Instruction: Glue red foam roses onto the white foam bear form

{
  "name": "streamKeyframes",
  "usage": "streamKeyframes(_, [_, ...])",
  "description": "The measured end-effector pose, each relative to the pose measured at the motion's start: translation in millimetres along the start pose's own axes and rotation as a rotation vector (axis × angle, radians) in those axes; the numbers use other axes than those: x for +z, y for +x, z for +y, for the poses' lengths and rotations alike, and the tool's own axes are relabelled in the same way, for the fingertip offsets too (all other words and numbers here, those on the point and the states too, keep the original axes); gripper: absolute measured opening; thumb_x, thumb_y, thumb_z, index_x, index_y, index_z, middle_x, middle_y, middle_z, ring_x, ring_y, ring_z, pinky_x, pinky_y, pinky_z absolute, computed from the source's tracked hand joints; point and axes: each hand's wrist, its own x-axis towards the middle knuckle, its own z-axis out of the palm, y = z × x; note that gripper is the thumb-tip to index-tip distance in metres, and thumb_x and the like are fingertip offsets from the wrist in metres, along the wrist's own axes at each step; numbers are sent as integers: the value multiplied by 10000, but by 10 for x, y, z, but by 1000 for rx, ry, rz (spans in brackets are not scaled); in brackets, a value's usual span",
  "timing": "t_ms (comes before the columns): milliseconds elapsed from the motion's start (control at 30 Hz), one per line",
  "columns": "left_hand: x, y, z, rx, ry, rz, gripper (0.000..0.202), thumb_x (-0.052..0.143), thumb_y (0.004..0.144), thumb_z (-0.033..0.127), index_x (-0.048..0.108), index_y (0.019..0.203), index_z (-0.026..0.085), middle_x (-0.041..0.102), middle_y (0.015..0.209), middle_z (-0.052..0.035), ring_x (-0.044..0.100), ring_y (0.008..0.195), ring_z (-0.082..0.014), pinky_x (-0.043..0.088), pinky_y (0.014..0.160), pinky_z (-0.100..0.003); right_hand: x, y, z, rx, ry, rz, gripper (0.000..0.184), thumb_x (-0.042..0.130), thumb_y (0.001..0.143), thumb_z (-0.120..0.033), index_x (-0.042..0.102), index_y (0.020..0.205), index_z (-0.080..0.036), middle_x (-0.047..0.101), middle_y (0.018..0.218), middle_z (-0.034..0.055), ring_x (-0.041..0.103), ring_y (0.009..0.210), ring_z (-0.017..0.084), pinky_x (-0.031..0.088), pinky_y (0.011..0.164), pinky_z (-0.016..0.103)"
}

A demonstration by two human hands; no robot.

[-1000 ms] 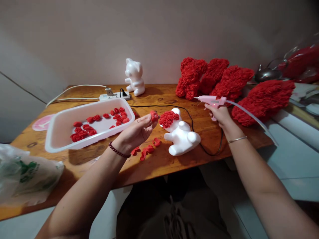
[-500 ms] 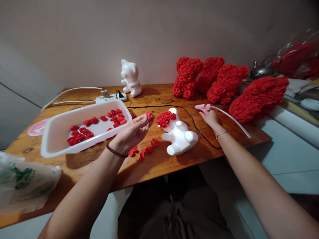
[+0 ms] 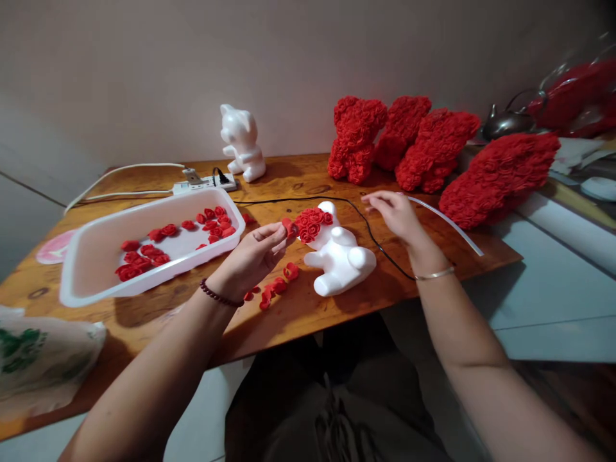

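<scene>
My left hand [image 3: 262, 251] is closed, with a red artificial rose [image 3: 289, 226] pinched at its fingertips. That rose is close beside the cluster of red roses [image 3: 312, 224] on the head of a white foam bear [image 3: 339, 263], which lies on the table. My right hand [image 3: 397, 217] hovers to the right of the bear, fingers loosely stretched, with nothing seen in them. Behind this hand the pink glue gun is hidden; only its pale glue stick [image 3: 452, 221] shows. Several loose red roses [image 3: 273, 290] lie on the table left of the bear.
A white plastic tub [image 3: 79, 256] with several roses stands at left. Behind it are a power strip [image 3: 205, 185] and a second white bear [image 3: 243, 144]. Several rose-covered bears [image 3: 356, 141] stand at back right. A black cord [image 3: 289, 200] crosses the wooden table [image 3: 289, 327].
My right hand has let go of the glue gun and risen above it. My left hand has brought the rose nearer the bear's head. The view has shifted slightly.
</scene>
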Motion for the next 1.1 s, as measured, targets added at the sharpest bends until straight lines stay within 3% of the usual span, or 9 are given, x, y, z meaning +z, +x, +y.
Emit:
streamKeyframes(133, [17, 10, -26, -6, 61, 20, 271, 947, 663, 289, 742, 731, 125, 586, 686, 0, 487, 598, -40, 457, 503, -94, 453, 443, 21, 152, 305, -134, 281, 594, 861, -326, 708, 1100, -230, 713, 1251, 57, 650, 1132, 198, 503, 1036, 396])
streamKeyframes(233, [-18, 27, -9, -27, 61, 48, 298, 960, 636, 305, 731, 716, 133, 561, 682, 7, 483, 615, -38, 463, 518, -84, 668, 496, 41, 174, 420, -370, 369, 641, 877, -397, 677, 1230, -299, 640, 1395, 20, 620, 1189, 186, 509, 1022, 359])
streamKeyframes(333, [-52, 37, 23, -24, 76, 58, 309, 967, 621, 320, 731, 712, 143, 550, 679, 7, 469, 605, -36, 453, 507, -88, 752, 441, 91, 189, 474, -485, 375, 659, 859, -421, 695, 1200, -270, 693, 1285, 40, 654, 1068, 181, 528, 944, 336])
streamKeyframes(500, [-65, 41, 19, 43, 168, 81, 300, 953, 637, 371, 759, 748, 171, 611, 730, -10, 472, 574, -36, 441, 488, -129, 823, 418, 173, 97, 332, -346, 275, 706, 779, -386, 721, 961, -180, 737, 1015, 57, 628, 880, 159, 491, 847, 309])
streamKeyframes(667, [-3, 14, -126, 243, 353, 285, 346, 937, 627, 463, 764, 745, 187, 716, 742, -39, 641, 645, -107, 511, 520, -182, 933, 375, 153, -28, 234, -233, 342, 644, 799, -512, 591, 696, -190, 617, 712, 11, 518, 691, 137, 441, 715, 297])
streamKeyframes(900, [82, -54, -340, 671, 784, 419, 202, 825, 802, 366, 801, 860, 174, 797, 830, -59, 751, 732, -150, 623, 683, -233, 1081, 276, 137, -102, 196, -86, 341, 583, 800, -520, 528, 658, -214, 609, 695, 20, 552, 698, 164, 432, 709, 318])
streamKeyframes(1100, [13, -44, -466, 708, 905, 395, 152, 812, 826, 324, 797, 891, 187, 803, 853, -37, 757, 714, -138, 633, 688, -220, 1105, 250, 144, -84, 162, -56, 267, 572, 806, -446, 529, 670, -221, 628, 716, 18, 577, 718, 174, 436, 737, 328])
